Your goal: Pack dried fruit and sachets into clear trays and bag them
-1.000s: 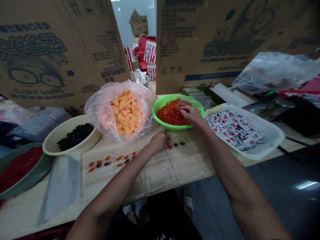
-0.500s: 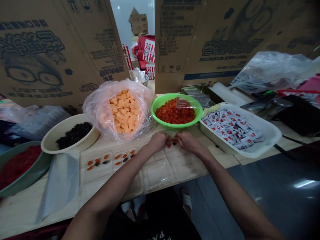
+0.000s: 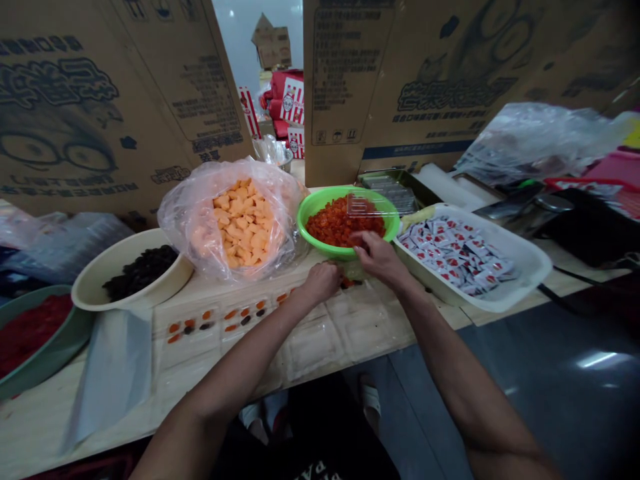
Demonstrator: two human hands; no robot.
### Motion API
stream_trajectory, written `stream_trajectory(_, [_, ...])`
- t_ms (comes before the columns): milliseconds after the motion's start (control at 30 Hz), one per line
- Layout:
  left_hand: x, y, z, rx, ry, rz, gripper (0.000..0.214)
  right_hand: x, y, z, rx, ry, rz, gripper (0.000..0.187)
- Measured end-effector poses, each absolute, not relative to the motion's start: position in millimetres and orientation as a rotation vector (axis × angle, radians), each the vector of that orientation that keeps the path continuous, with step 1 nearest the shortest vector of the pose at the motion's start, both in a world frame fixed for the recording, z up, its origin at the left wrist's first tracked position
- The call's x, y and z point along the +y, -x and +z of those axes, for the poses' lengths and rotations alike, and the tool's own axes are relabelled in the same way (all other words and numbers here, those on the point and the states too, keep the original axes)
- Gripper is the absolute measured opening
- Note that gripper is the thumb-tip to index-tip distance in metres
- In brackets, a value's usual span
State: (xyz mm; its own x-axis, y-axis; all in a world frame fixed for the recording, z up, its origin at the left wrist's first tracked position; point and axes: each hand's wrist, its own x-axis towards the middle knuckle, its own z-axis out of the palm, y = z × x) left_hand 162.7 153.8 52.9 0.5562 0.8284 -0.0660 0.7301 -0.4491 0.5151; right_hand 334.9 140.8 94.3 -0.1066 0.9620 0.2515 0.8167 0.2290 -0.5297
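My left hand [image 3: 320, 283] rests curled on the far edge of a clear plastic compartment tray [image 3: 350, 330], beside a few red and dark fruit pieces [image 3: 347, 283]. My right hand [image 3: 376, 255] reaches over the near rim of the green bowl [image 3: 311, 207] of red candied fruit [image 3: 335, 225], fingers bent; what they hold is hidden. Other compartments hold small orange and dark pieces [image 3: 243, 315].
A plastic bag of orange cubes [image 3: 235, 223] sits left of the green bowl. A cream bowl of dark raisins [image 3: 135, 270], a teal bowl of red shreds [image 3: 30, 333], a white tray of sachets [image 3: 467, 250] and cardboard boxes [image 3: 100, 100] surround the table [image 3: 30, 427].
My right hand went from the green bowl down to the tray beside my left hand, then back up to the bowl's near rim. My left hand stayed put.
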Motion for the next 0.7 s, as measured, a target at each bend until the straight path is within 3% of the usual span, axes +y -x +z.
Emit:
stream_trajectory(100, [158,-165,51,1.309,-2.304,0.259,0.020,146,-333,109,-1.998,1.666,0.128,0.041])
stream_trajectory(233, [161,-163,47,1.360,-2.241,0.271,0.021,126,-328,98,-2.383,1.727,0.228,0.024])
stream_trajectory(367, [158,-165,43,1.385,-2.221,0.255,0.025,103,-318,68,-2.557,1.904,0.237,0.024])
stream_trajectory(700, [157,-166,45,1.341,-2.198,0.291,0.029,124,-347,46,-2.372,1.808,0.337,0.026])
